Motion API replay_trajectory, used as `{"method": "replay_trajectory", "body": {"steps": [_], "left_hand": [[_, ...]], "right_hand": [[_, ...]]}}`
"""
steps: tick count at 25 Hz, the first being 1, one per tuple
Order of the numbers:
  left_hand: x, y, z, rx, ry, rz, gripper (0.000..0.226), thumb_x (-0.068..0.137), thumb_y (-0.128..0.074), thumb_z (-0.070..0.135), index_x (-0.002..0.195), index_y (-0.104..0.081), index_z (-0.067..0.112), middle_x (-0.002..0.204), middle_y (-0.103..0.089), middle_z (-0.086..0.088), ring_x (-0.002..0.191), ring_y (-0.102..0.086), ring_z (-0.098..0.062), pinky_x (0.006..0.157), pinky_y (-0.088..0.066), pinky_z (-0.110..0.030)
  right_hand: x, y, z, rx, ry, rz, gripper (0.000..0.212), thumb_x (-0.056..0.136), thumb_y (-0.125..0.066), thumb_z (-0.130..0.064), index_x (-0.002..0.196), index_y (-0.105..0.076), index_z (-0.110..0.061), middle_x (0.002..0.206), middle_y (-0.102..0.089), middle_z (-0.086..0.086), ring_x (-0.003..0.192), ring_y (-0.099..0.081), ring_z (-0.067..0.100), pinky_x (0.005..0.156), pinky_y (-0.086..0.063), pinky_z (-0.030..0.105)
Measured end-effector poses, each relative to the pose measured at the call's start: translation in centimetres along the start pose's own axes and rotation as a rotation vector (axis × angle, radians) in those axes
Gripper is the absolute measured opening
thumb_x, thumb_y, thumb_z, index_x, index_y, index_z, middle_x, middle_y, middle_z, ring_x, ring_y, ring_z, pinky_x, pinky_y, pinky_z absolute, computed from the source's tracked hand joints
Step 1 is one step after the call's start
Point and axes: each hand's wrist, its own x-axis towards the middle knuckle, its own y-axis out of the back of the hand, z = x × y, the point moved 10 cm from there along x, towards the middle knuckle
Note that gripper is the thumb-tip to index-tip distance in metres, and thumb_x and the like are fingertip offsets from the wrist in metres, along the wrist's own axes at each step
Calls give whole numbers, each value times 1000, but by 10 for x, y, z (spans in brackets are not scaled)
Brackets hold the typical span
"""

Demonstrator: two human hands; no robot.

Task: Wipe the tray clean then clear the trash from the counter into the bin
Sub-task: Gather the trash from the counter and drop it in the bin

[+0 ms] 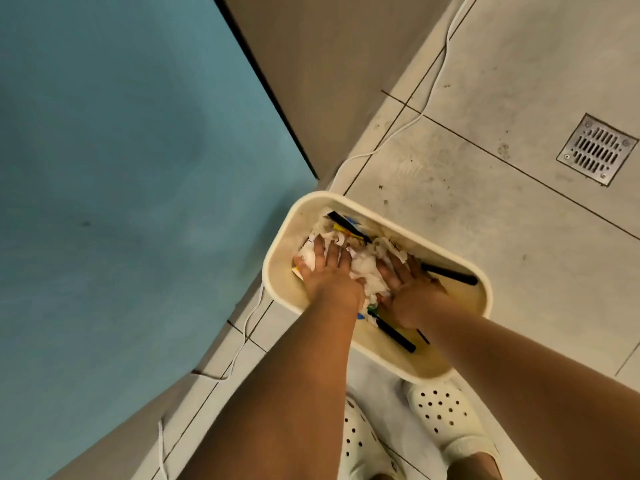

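Forearms: both reach down from the bottom of the view into the bin, which stands on the tiled floor just ahead of a pair of white perforated clogs.
Left hand: fingers spread flat, palm pressing down on the crumpled white paper trash.
Right hand: also spread and pressing on the same heap, beside the left one.
Trash: already inside the bin, packed around the middle, with black straws sticking out toward the rim.
Step in hand: judged to be compacting the load; press evenly with flat palms near the centre so the light bin does not tip, and tuck the straws below the rim before letting go.
Counter: the blue counter fills the left; no tray shows, so whether more scraps remain up there cannot be told.
In the way: a white cable trails over the floor beside the bin and near the feet, a likely snag when stepping back.
Also nearby: a metal floor drain, well apart to the right.
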Motion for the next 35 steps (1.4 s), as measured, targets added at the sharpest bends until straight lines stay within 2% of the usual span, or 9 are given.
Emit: {"method": "replay_trajectory", "body": {"steps": [4,8,11,14,16,18,23,30,35], "left_hand": [[-41,17,-9,42,35,119,68,96,-27,49,149,4,20,158,11,-6,143,16,-35,107,10,-65],[-102,46,-13,-99,-51,320,66,93,-42,35,149,-13,15,157,-8,-6,145,-5,-30,115,1,-55],[-155,67,-28,-337,-74,400,51,92,-45,31,141,-34,20,149,-30,-3,135,-32,-25,114,-22,-41],[-211,88,-49,-608,-6,421,44,92,-47,28,136,-43,24,147,-33,3,124,-46,-24,102,-39,-37],[-256,113,-63,-711,6,457,42,92,-50,26,134,-46,26,147,-32,5,121,-49,-23,100,-41,-36],[-307,136,-71,-792,6,485,39,91,-50,25,130,-50,27,141,-40,4,119,-51,-23,99,-42,-35],[-456,189,-96,-1006,27,633,34,90,-51,23,124,-55,28,133,-49,3,114,-55,-22,93,-45,-31],[-674,250,-157,-1213,46,918,33,88,-56,24,122,-58,22,129,-56,0,108,-58,-22,98,-46,-34],[-792,249,-237,-1287,177,1172,32,88,-57,22,121,-60,21,125,-59,3,100,-59,-16,87,-41,-18]], "right_hand": [[-28,9,-6,43,-1,126,75,95,-32,-47,143,24,-29,155,22,3,143,10,35,116,-13,51],[-81,29,-8,228,-16,230,64,94,-39,-39,147,-3,-34,157,12,2,144,-1,35,114,-20,49],[-131,49,-8,289,0,319,54,94,-41,-33,144,-24,-28,156,-13,4,142,-16,30,111,-27,44],[-188,75,-11,388,52,383,46,93,-44,-27,139,-38,-24,146,-34,0,133,-35,24,99,-42,38],[-237,104,-14,421,80,425,44,91,-47,-25,135,-44,-23,141,-41,0,122,-47,26,93,-47,37],[-292,138,-20,400,128,467,41,90,-48,-22,132,-47,-23,133,-47,2,113,-53,26,90,-48,37],[-446,225,-54,240,362,626,38,90,-50,-22,128,-50,-23,127,-53,3,112,-54,24,87,-47,32],[-671,325,-125,133,706,908,34,89,-51,-20,123,-55,-18,116,-60,3,103,-58,22,87,-48,34],[-767,367,-190,166,923,985,28,89,-54,-20,116,-59,-19,106,-61,0,87,-58,18,79,-47,31]]}}
